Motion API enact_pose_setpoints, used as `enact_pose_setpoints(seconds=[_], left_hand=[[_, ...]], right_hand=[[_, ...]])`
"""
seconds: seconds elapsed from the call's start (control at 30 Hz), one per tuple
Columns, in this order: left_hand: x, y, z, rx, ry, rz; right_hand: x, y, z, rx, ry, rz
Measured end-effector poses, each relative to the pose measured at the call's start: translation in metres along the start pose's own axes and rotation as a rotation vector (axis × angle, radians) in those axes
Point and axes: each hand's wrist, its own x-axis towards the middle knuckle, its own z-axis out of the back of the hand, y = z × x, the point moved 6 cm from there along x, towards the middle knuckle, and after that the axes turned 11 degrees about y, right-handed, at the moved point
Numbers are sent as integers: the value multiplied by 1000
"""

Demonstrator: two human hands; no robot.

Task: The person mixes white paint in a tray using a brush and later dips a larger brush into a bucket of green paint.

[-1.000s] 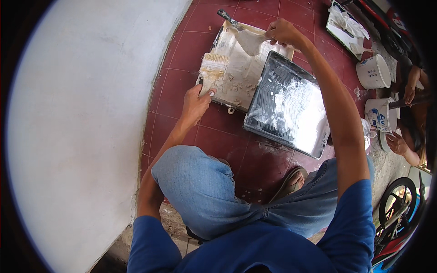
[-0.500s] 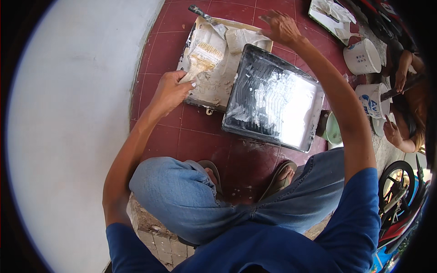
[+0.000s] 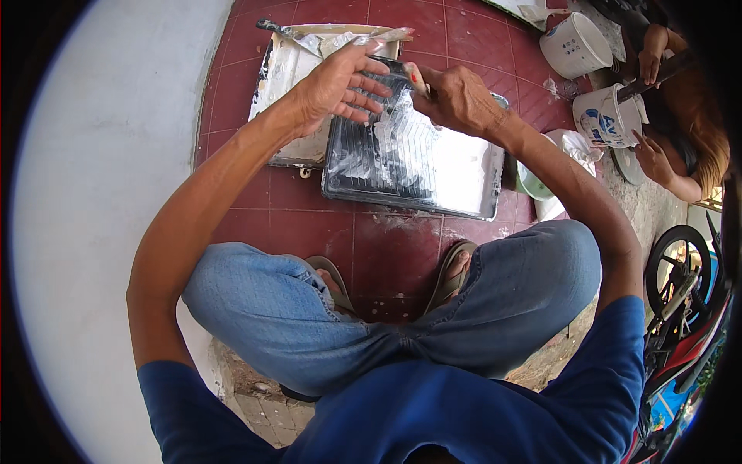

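My left hand (image 3: 336,89) is held over the trays, its fingers spread and holding nothing. To its right, my right hand (image 3: 468,100) is closed round the pale handle of a paintbrush (image 3: 416,78); a red mark shows near the handle's end, and the bristles cannot be made out. Below both hands lies a black ribbed paint tray (image 3: 334,179) with white paint pooled at its right side. It overlaps a second, paint-caked tray (image 3: 290,147) at the left. On that tray's far edge rests a dark-handled scraper (image 3: 269,25) beside a crumpled, paint-smeared piece of material.
A white wall (image 3: 108,193) runs along the left. Beyond my right arm stand white buckets (image 3: 576,46), a green-tinted container (image 3: 532,184) and a co-worker's hands (image 3: 657,158) at a bucket. A motorcycle (image 3: 676,309) is at the far right. Red floor tiles (image 3: 394,263) lie before my feet.
My left hand has let go of the paintbrush and moved right and up, fingers spread. My right hand has come down closer to me, over the black tray, and now grips the handle. The whole view has shifted.
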Motion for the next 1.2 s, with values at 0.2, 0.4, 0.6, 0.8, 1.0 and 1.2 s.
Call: enact_pose_setpoints(seconds=[0.2, 0.4, 0.6, 0.8, 1.0, 1.2], left_hand=[[5, 91, 77, 663, -246, 306], [-1, 117, 63, 577, -9, 400], [-3, 113, 61, 596, -22, 378], [0, 114, 63, 602, -15, 363], [-1, 116, 63, 615, -26, 363], [2, 119, 68, 652, -40, 326]], right_hand=[[-45, -51, -62, 812, -181, -266], [-48, -54, -99, 709, -203, -244], [-34, -27, -95, 558, -96, -140], [-28, 3, -92, 201, -21, 28], [-30, 38, -116, -78, 142, 267], [-38, -1, -55, 331, -71, 41]])
